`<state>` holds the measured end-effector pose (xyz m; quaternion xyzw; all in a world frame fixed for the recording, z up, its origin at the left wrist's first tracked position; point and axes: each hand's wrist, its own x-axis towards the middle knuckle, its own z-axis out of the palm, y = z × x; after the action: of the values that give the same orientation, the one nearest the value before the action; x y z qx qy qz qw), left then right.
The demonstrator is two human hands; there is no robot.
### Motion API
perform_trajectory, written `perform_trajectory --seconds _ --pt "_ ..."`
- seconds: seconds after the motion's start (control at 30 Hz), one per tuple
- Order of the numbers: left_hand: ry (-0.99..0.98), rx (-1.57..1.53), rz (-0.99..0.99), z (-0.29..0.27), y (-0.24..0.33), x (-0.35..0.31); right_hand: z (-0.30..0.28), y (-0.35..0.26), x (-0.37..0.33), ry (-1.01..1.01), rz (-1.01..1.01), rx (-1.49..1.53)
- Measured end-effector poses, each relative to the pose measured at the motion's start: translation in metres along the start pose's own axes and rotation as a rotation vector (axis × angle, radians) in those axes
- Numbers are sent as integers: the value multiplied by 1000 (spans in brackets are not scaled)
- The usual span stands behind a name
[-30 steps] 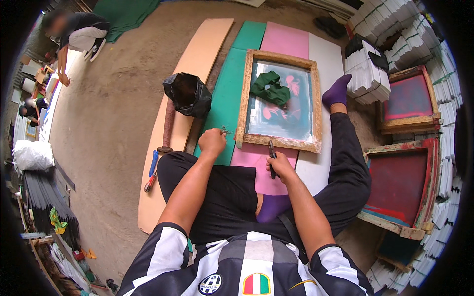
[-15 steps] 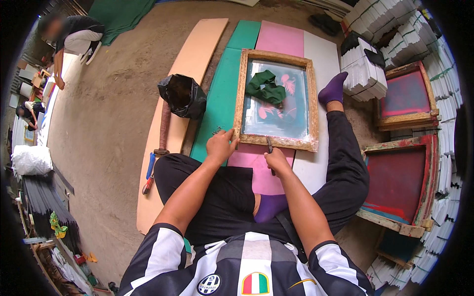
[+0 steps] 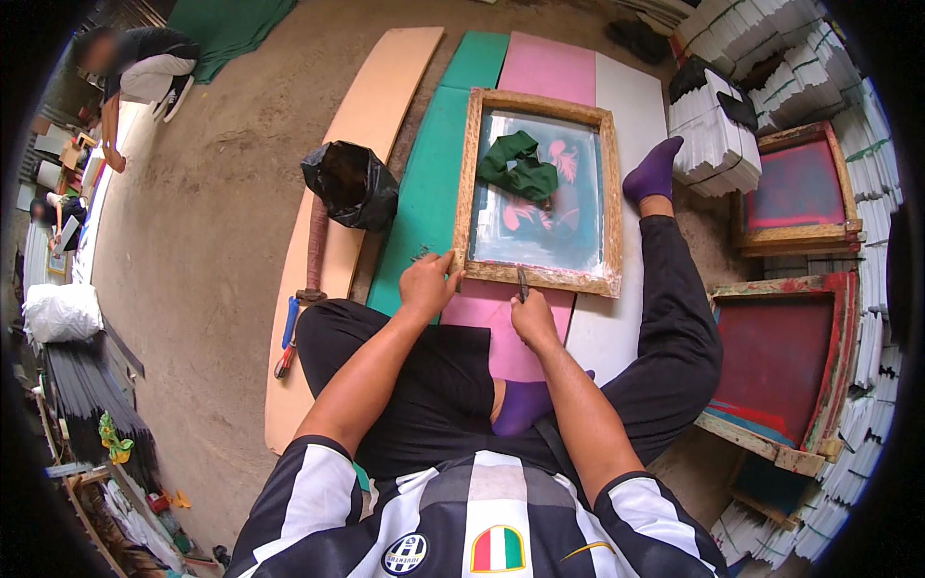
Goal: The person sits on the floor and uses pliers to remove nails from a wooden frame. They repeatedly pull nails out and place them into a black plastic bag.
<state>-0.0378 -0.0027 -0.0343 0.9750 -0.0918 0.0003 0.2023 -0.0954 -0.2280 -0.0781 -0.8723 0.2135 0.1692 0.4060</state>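
Wood-framed printing screen [image 3: 583,207] lies on coloured boards [image 3: 409,197], left hand [image 3: 426,288] apparently gripping the near-left corner, right hand [image 3: 534,318] with fingers closed around a dark tool [image 3: 522,280] at the near rail, seemingly edge work next requiring steady bracing.

A scuffed brown floor [image 3: 212,241] stretches leftward, while bundled white stacks [image 3: 807,89] line the right.

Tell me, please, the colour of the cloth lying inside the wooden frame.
The cloth is dark green, seen best in the head view.
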Motion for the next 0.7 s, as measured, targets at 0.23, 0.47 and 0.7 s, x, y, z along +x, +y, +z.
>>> perform_trajectory --seconds 0.23,0.47,0.7 --pt "-61 16 -67 -9 4 0 0 0 -4 -4 -80 163" --pt "173 -78 152 -6 -3 -5 0 8 -12 -153 -78 512" --pt "209 -108 486 -23 8 -6 15 -23 -34 -345 -202 518"
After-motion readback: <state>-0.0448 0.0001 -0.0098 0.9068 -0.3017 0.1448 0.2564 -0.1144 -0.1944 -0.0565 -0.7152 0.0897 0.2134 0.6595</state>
